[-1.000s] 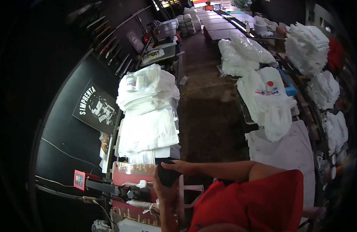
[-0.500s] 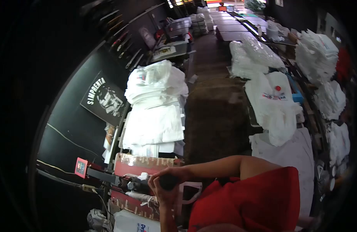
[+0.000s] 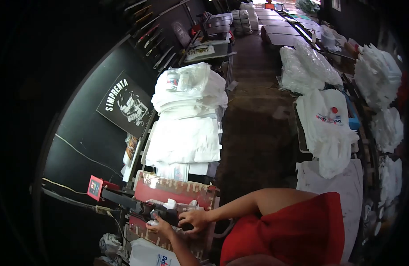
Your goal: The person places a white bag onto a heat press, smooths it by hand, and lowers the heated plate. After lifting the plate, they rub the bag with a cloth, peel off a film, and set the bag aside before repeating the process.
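A heat press with a dark arm stands at the lower left, over a red, tape-edged board. My right hand is closed around the black handle of the press, which the fingers partly cover. Beside it, my left hand has its fingers closed at a small greyish knob on the press head. Bunched white cloth lies around the head. Below the left forearm is a white printed bag.
Stacked white bags stand beyond the press. White printed bags and clear-wrapped bundles lie across the aisle. A red control box is on the press's wall side, near cables. A SIMPRENTA sign leans behind.
My left hand has left the handle and moved to the knob on the press head. My right hand has gone down with the handle. The view has shifted slightly.
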`<state>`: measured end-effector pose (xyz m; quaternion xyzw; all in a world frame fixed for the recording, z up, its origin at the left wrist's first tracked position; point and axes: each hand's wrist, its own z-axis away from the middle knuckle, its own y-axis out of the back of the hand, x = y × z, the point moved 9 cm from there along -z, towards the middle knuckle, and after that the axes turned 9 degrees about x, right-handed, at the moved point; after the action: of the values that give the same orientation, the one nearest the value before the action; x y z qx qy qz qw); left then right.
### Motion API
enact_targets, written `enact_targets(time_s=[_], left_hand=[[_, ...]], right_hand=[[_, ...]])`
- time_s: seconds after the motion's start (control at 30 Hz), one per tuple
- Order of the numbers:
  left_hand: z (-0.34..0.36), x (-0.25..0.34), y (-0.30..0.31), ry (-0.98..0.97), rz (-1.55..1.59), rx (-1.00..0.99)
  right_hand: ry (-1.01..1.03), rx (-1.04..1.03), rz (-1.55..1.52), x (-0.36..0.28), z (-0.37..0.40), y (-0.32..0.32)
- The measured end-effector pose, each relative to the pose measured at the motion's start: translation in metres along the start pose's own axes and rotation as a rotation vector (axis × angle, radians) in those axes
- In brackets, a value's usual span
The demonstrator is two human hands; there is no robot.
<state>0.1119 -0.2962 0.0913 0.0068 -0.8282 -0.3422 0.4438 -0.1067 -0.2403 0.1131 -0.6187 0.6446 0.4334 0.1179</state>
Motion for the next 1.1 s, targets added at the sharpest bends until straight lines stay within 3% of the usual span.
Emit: enact_targets(time_s=[0.07, 0.13, 0.23, 0.33, 0.4, 0.43, 0.47, 0.5, 0.53, 0.57, 0.6, 0.63, 0.7, 1.1], left_hand=[[-0.004, 0.002, -0.004, 0.028, -0.152, -0.001], [-0.004, -0.006, -0.007, 0.057, -0.106, 0.008], [-0.002, 0.006, 0.001, 0.068, -0.052, 0.039], [-0.007, -0.007, -0.006, 0.065, -0.065, 0.036], [-0.009, -0.023, -0.014, 0.092, 0.039, 0.05], [-0.01, -0.034, -0.026, 0.162, 0.252, -0.014], [-0.01, -0.027, -0.024, 0.005, 0.239, 0.058], [-0.008, -0.024, -0.021, -0.025, 0.169, 0.081], [-0.005, -0.001, -0.009, -0.037, 0.056, 0.069], [-0.009, -0.024, -0.018, -0.034, 0.204, 0.104], [-0.007, -0.008, -0.009, -0.022, 0.235, 0.101], [-0.006, -0.007, -0.005, 0.117, 0.261, 0.042], [-0.005, 0.014, 0.014, 0.14, 0.193, 0.063], [-0.006, 0.013, 0.02, 0.108, 0.186, 0.152]], right_hand=[[-0.009, 0.017, -0.119, -0.004, 0.005, 0.007], [0.013, 0.01, -0.16, -0.005, 0.007, 0.008], [0.179, -0.087, -0.069, -0.012, 0.005, -0.002], [0.167, -0.214, -0.046, -0.004, 0.007, -0.014], [0.167, -0.23, -0.075, -0.003, 0.006, -0.01], [0.188, -0.249, -0.111, -0.007, 0.003, -0.012], [0.192, -0.339, -0.051, 0.004, 0.007, -0.027], [0.213, -0.281, -0.07, 0.01, 0.01, -0.03], [0.106, -0.413, -0.094, 0.006, 0.002, -0.026], [0.078, -0.374, -0.105, 0.0, -0.006, -0.02], [0.124, -0.26, -0.108, -0.008, -0.014, -0.011], [0.059, -0.281, -0.047, -0.007, -0.015, -0.014], [0.051, -0.307, -0.015, -0.007, -0.015, -0.022], [0.133, -0.249, -0.022, -0.011, -0.015, -0.026]])
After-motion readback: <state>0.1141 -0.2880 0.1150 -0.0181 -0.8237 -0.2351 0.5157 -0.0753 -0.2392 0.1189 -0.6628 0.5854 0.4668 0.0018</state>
